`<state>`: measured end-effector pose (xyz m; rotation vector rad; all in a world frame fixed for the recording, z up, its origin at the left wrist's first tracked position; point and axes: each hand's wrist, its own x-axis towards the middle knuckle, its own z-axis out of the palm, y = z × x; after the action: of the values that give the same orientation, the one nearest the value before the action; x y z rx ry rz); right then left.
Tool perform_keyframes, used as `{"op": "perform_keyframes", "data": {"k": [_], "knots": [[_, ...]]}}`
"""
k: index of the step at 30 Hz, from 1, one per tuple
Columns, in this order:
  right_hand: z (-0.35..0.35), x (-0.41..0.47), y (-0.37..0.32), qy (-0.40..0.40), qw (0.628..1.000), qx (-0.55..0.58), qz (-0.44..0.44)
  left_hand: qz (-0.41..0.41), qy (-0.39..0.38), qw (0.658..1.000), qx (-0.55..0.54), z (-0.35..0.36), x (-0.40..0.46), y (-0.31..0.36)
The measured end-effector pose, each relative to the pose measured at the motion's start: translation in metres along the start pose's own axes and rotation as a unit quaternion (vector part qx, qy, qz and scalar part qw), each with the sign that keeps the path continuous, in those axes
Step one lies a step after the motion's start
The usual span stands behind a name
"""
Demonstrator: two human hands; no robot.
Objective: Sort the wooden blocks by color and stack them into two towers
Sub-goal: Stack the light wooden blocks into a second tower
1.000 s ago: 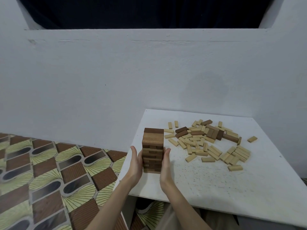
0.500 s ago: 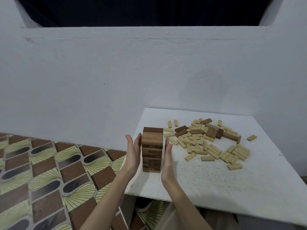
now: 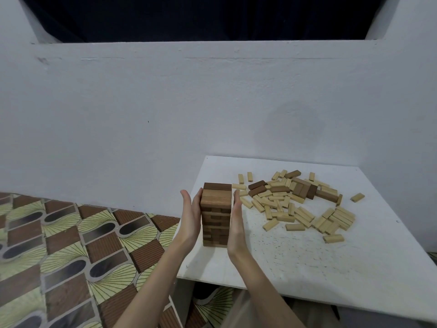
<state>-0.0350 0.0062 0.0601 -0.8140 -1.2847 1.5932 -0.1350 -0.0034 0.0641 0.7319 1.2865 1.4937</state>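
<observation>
1. Tower (image 3: pixel 216 215) of dark blocks, standing near the left edge of the surface (image 3: pixel 307 261), toward its near-left corner; upright, courses laid crosswise, presumably so that each layer ties the one below.
2. Left hand (image 3: pixel 190 217), fingers straight, palm flat along the tower's left face; grasping nothing.
3. Right hand (image 3: pixel 236 223), likewise flat and released, set just beside the right face; whether it touches cannot be told. Palms opposed in this way suggest squaring of the sides.
4. Pile (image 3: pixel 298 204) of loose blocks, mostly pale with a few dark ones, spread toward the far-right part of the surface, apart from the tower; the pale tower is not yet begun.
</observation>
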Motion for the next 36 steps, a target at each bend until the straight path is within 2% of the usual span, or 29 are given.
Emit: {"op": "perform_keyframes", "data": {"k": [12,15,17,21,25,30,36], "knots": [[-0.001,0.005,-0.002,-0.015,1.0,-0.014,-0.012,0.007,0.005,1.0,-0.006,0.006,-0.004,0.011],[-0.013,0.007,-0.017,0.008,0.999,-0.023,-0.031,0.037,0.052,0.997,0.043,0.003,-0.007,0.023],[-0.028,0.011,-0.029,0.038,0.997,-0.038,-0.049,0.06,0.047,0.994,0.082,0.004,-0.009,0.037],[-0.069,0.03,-0.045,0.094,0.991,-0.056,-0.072,0.175,0.081,0.953,0.233,0.019,-0.006,0.063],[-0.109,0.037,-0.054,0.125,0.981,-0.115,-0.096,0.242,0.055,0.918,0.311,0.056,0.0,0.071],[-0.149,0.04,-0.05,0.146,0.965,-0.189,-0.109,0.27,0.004,0.882,0.385,0.104,0.008,0.049],[-0.197,0.053,-0.033,0.115,0.949,-0.29,-0.044,0.203,0.005,0.884,0.421,0.135,0.045,-0.014]]}}
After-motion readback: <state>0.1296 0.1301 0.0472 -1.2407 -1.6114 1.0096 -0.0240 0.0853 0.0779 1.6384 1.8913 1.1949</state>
